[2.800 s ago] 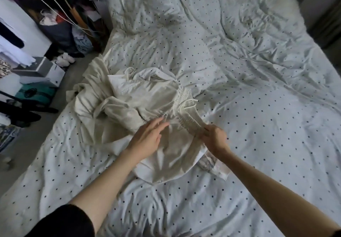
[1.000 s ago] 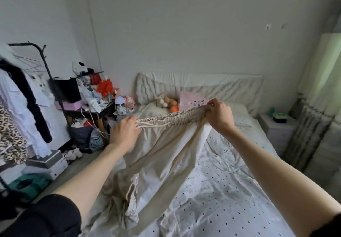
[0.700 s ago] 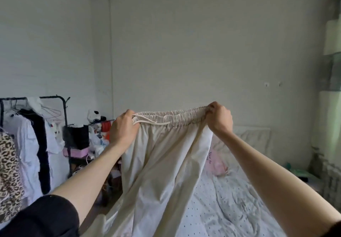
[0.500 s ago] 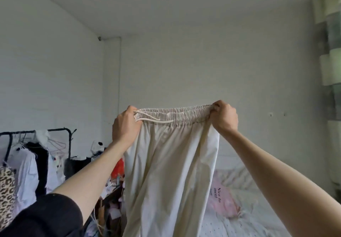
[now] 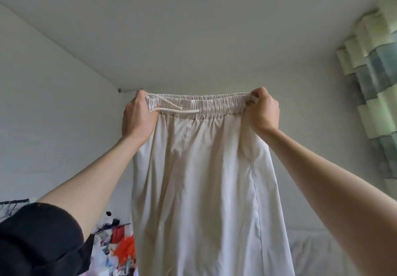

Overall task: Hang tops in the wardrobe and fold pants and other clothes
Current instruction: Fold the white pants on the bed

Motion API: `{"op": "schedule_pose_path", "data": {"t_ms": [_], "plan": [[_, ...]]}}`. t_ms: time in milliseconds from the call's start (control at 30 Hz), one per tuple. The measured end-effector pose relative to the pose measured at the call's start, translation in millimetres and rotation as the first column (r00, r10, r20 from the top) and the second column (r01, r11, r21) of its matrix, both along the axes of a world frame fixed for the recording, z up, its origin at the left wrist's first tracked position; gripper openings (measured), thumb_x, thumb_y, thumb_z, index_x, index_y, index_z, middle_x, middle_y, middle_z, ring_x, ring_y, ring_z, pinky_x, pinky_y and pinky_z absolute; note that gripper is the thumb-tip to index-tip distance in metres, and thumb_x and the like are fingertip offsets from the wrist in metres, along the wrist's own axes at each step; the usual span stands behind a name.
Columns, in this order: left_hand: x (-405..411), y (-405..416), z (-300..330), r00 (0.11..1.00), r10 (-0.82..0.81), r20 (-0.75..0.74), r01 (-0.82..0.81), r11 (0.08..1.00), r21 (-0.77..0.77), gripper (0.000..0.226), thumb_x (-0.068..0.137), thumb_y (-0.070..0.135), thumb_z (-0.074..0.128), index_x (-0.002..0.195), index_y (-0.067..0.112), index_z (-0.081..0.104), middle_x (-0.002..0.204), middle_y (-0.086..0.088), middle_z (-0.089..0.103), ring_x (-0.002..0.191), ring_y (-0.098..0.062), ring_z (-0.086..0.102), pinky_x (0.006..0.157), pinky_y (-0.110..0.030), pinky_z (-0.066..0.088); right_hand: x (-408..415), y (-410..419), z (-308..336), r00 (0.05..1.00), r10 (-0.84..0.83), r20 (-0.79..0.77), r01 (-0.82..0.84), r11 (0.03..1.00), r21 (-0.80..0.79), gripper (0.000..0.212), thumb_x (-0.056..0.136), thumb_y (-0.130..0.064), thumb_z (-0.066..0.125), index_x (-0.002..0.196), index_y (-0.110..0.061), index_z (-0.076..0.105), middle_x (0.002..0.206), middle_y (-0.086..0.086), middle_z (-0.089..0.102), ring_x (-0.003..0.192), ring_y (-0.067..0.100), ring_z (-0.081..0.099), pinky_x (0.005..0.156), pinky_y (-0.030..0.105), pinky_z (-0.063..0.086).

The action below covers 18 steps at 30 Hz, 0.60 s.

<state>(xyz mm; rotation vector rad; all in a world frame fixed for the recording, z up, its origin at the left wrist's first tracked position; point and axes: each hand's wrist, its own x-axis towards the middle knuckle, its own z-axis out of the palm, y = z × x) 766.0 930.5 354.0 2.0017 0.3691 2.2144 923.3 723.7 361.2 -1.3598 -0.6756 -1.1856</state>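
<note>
Person is holding a pair of cream pants (image 5: 206, 179) up in the air, in front of the head camera, arms raised and stretched forward. Left hand (image 5: 138, 117) is gripping the left end of the elastic waistband (image 5: 212, 104), fingers curled over the top edge, grip clenched on the fabric. Right hand (image 5: 261, 109) is gripping the right end of the waistband the same way, fingers bunched round the gathered elastic. Waistband is running roughly level between the two hands, pulled fairly taut. A white drawstring (image 5: 171, 109) is lying across the left half of the waistband, one strand coming out from under the left hand.

Pants are hanging straight down from the waistband, front facing the camera, centre seam and a side seam showing, fabric lightly wrinkled. Lower part of the legs is running out of the bottom of the frame, so hems cannot be seen.

A black sleeve (image 5: 36, 237) is covering the left upper arm at bottom left; right forearm is bare. Behind the pants: white wall and ceiling, a green-and-white curtain (image 5: 378, 78) at the right edge, a cluttered heap of coloured items (image 5: 117, 247) low left of the pants, and a white bed (image 5: 318, 252) low right. A dark clothes rack edge (image 5: 11, 203) is just visible at far left.
</note>
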Motion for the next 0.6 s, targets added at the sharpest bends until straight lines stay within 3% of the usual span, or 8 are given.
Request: {"op": "schedule_pose_path", "data": {"t_ms": [200,267,333,400,500,600], "plan": [[-56,8,5,0.994,0.108,0.029,-0.107,0.994,-0.027,0.031,0.083,0.019,0.067,0.105,0.003,0.05,0.105,-0.023,0.06,0.099,-0.04,0.053,0.075,-0.037,0.038,-28,19,2,0.975,0.221,-0.037,-0.224,0.968,-0.111,0.03,0.083,-0.006,0.054,0.112,-0.008,0.061,0.112,0.009,0.064,0.109,0.027,0.053,0.067,0.014,0.029],[-80,11,3,0.989,0.147,0.009,-0.146,0.987,-0.073,0.034,0.084,0.02,0.066,0.108,0.002,0.05,0.108,-0.023,0.059,0.104,-0.04,0.051,0.078,-0.038,0.038,-43,30,1,0.929,0.355,-0.106,-0.367,0.921,-0.127,0.03,0.078,-0.005,0.057,0.107,-0.01,0.061,0.102,0.007,0.063,0.101,0.024,0.055,0.071,0.019,0.036],[-109,16,-2,0.975,0.221,-0.033,-0.224,0.969,-0.103,0.038,0.084,0.023,0.066,0.11,0.0,0.051,0.111,-0.025,0.059,0.107,-0.041,0.05,0.081,-0.039,0.039,-59,42,-3,0.846,0.499,-0.19,-0.525,0.843,-0.122,0.015,0.072,-0.003,0.058,0.083,-0.013,0.058,0.081,0.005,0.058,0.078,0.023,0.054,0.061,0.026,0.04],[-135,22,-8,0.954,0.288,-0.082,-0.297,0.946,-0.13,0.04,0.083,0.026,0.068,0.108,-0.002,0.053,0.112,-0.026,0.058,0.108,-0.043,0.05,0.081,-0.039,0.039,-75,52,-10,0.762,0.599,-0.247,-0.638,0.759,-0.129,0.014,0.071,-0.002,0.06,0.07,-0.013,0.052,0.068,0.003,0.051,0.061,0.018,0.046,0.053,0.026,0.035],[-185,31,-27,0.95,0.281,-0.14,-0.304,0.932,-0.196,0.034,0.081,0.026,0.071,0.1,0.002,0.058,0.108,-0.022,0.062,0.105,-0.04,0.053,0.077,-0.035,0.038,-107,71,-33,0.601,0.725,-0.337,-0.792,0.597,-0.126,0.014,0.073,0.0,0.062,0.081,-0.011,0.059,0.07,0.006,0.047,0.06,0.016,0.041,0.057,0.028,0.034],[-243,42,-62,0.964,0.114,-0.239,-0.195,0.915,-0.352,0.019,0.076,0.013,0.075,0.091,0.01,0.064,0.101,-0.014,0.067,0.102,-0.032,0.06,0.08,-0.035,0.045,-142,92,-67,0.448,0.754,-0.481,-0.885,0.449,-0.121,0.021,0.075,0.003,0.065,0.09,-0.009,0.059,0.078,0.01,0.048,0.07,0.019,0.043,0.064,0.031,0.036]]}}
